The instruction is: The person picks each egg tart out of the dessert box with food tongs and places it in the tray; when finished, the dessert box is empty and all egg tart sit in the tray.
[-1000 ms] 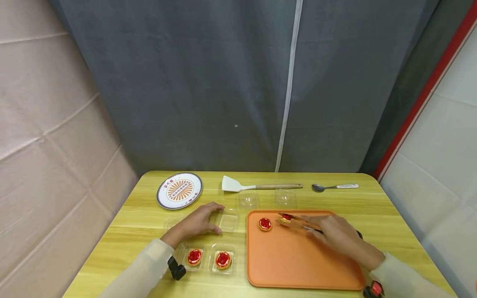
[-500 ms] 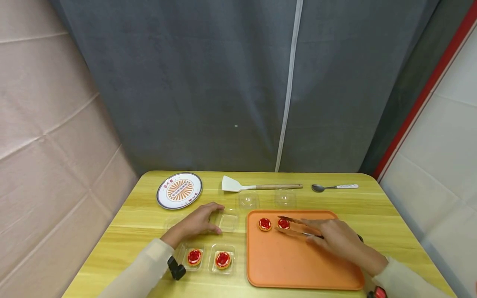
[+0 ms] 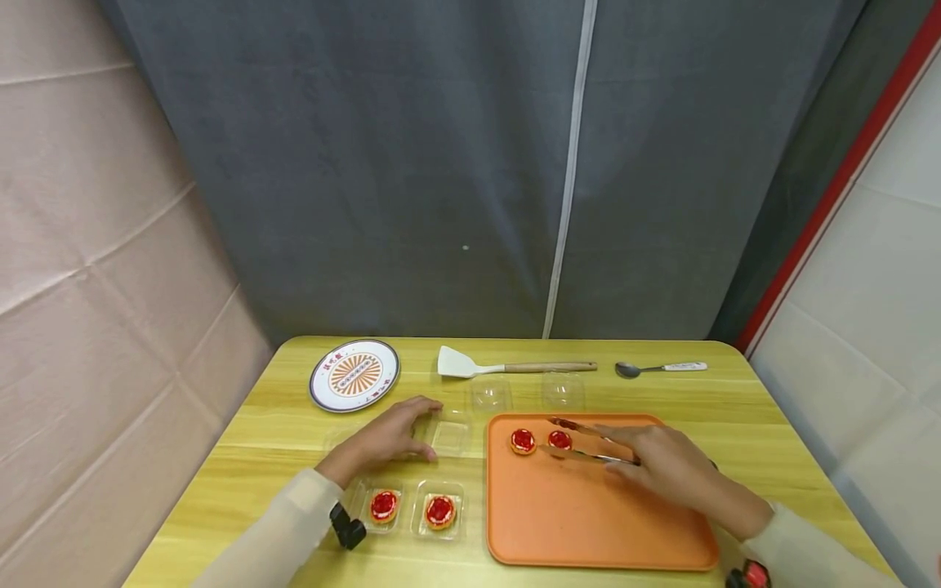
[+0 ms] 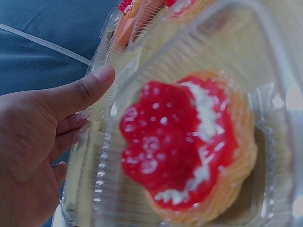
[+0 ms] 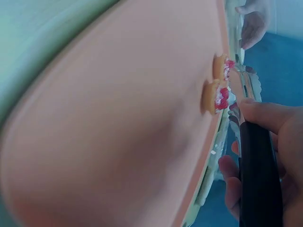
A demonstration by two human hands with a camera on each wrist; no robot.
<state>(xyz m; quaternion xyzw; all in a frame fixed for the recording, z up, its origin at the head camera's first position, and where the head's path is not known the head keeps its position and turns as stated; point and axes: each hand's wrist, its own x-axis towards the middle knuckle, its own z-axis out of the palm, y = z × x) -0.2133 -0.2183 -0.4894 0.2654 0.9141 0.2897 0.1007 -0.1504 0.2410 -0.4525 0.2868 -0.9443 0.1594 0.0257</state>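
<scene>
My left hand (image 3: 388, 439) holds an empty clear plastic box (image 3: 450, 434) at its left side, thumb and forefinger at opposite edges. In my right hand (image 3: 665, 467) are metal tongs with black handles (image 5: 258, 175). Their spread arms (image 3: 577, 426) lie on either side of a red-topped tart (image 3: 559, 440) on the orange tray (image 3: 588, 523). A second red-topped tart (image 3: 523, 442) sits just left of it. Nearer me, two more tarts stand in open clear boxes, the left tart (image 3: 383, 506) and the right tart (image 3: 439, 513).
Behind the tray lie clear lidded pieces (image 3: 490, 394), a white spatula with a wooden handle (image 3: 529, 368) and a spoon (image 3: 662, 369). A patterned plate (image 3: 355, 376) is at the back left. A dark grey curtain (image 3: 412, 204) hangs behind the table.
The tongs have opened around the right-hand tart, which looked tilted between their tips and now sits flat on the tray. My left hand has stayed in place.
</scene>
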